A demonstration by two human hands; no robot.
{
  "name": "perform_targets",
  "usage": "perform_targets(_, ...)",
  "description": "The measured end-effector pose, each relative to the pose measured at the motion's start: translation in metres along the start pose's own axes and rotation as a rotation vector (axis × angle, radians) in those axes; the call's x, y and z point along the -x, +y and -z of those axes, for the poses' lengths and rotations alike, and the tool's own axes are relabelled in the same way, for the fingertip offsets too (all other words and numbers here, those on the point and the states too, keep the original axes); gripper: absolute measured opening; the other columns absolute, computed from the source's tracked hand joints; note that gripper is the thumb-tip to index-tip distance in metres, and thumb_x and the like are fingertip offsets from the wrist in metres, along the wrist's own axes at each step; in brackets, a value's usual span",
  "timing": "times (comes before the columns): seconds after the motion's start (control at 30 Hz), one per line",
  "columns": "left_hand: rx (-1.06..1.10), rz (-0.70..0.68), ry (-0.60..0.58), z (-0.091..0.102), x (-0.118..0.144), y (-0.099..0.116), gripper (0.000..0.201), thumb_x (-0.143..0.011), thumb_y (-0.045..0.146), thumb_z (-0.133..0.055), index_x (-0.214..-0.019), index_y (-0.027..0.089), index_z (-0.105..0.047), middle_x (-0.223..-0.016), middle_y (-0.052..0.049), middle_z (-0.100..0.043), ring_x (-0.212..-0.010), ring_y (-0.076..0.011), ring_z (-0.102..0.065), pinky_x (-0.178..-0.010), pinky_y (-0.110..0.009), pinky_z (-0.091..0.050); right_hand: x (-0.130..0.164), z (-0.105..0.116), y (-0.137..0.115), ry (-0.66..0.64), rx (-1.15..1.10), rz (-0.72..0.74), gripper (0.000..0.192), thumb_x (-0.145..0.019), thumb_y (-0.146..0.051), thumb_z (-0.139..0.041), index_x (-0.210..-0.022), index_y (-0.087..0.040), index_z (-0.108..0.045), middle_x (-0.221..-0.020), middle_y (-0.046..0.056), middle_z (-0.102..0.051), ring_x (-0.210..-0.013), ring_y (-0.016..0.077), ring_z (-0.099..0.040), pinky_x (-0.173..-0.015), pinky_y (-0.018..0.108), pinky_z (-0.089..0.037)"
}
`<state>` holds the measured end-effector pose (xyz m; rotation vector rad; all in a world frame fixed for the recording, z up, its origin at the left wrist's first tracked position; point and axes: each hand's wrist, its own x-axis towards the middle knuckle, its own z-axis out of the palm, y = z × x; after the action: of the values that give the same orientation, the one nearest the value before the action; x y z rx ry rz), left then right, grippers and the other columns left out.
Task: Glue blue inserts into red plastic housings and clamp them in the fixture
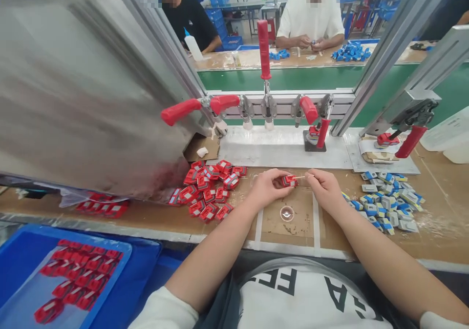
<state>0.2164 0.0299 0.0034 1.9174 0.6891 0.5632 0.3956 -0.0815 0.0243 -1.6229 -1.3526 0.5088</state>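
My left hand [269,187] is closed around a small red plastic part [289,180] above the bench. Pinched in my right hand [324,187] is a thin pale stick [301,177], its tip touching the red part. Below the hands, a small round dish [287,214] sits on a taped piece of cardboard. To the left lies a heap of red parts [208,192]. Right of my right hand is a pile of grey, blue and yellow parts [388,199].
Red-handled toggle clamps [264,51] line a metal frame ahead; one presses a red part on a black block [315,143]. A blue tray [120,246] of red parts stands lower left. A metal panel [80,99] rises at left. Two people sit across the bench.
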Motion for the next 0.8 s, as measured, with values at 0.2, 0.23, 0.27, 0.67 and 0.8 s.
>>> perform_targets(0.2,-0.097,-0.047,-0.012,0.0,-0.001,0.004,0.029,-0.076,0.025,-0.079,-0.103,0.017,-0.077,-0.088,-0.003,-0.072,-0.074,-0.0129,-0.064,-0.069,-0.024,-0.051,-0.003,-0.006,0.002,-0.066,0.048,0.003,0.041,-0.098,-0.04,-0.045,-0.063,-0.023,-0.032,-0.058,-0.004,-0.036,-0.058,0.0124,-0.035,-0.057,0.027,-0.026)
perform_targets(0.23,-0.1,-0.052,-0.01,0.0,-0.001,0.004,0.029,-0.076,0.025,-0.079,-0.103,0.017,-0.077,-0.088,-0.003,-0.072,-0.074,-0.0131,-0.064,-0.069,-0.024,-0.051,-0.003,-0.006,0.002,-0.071,0.056,0.006,0.041,-0.098,-0.039,-0.045,-0.064,-0.023,-0.032,-0.059,-0.004,-0.036,-0.058,0.0124,-0.035,-0.057,0.027,-0.026)
perform_targets(0.27,-0.103,-0.056,-0.006,0.0,-0.001,0.005,0.029,-0.076,0.025,-0.08,-0.103,0.017,-0.077,-0.088,-0.003,-0.072,-0.075,-0.0134,-0.064,-0.069,-0.024,-0.051,-0.003,-0.007,0.003,-0.076,0.064,0.012,0.041,-0.099,-0.039,-0.045,-0.064,-0.022,-0.032,-0.059,-0.004,-0.036,-0.058,0.0123,-0.035,-0.057,0.027,-0.026)
perform_targets(0.67,-0.16,-0.077,0.027,0.0,0.0,0.006,0.026,-0.075,0.024,-0.08,-0.1,0.02,-0.076,-0.09,-0.003,-0.073,-0.082,-0.0175,-0.067,-0.073,-0.028,-0.053,0.001,0.0,-0.003,0.062,0.337,0.154,0.04,-0.092,-0.026,-0.051,-0.063,-0.023,-0.024,-0.055,-0.005,-0.028,-0.053,0.0112,-0.029,-0.055,0.029,-0.02)
perform_targets(0.8,-0.092,-0.085,0.022,0.0,-0.001,0.001,0.028,-0.076,0.021,-0.079,-0.104,0.02,-0.075,-0.095,-0.003,-0.072,-0.081,-0.0155,-0.066,-0.072,-0.026,-0.053,0.005,0.003,-0.007,-0.035,0.205,0.236,0.04,-0.091,-0.022,-0.05,-0.062,-0.023,-0.022,-0.056,-0.006,-0.024,-0.051,0.0103,-0.026,-0.054,0.028,-0.021)
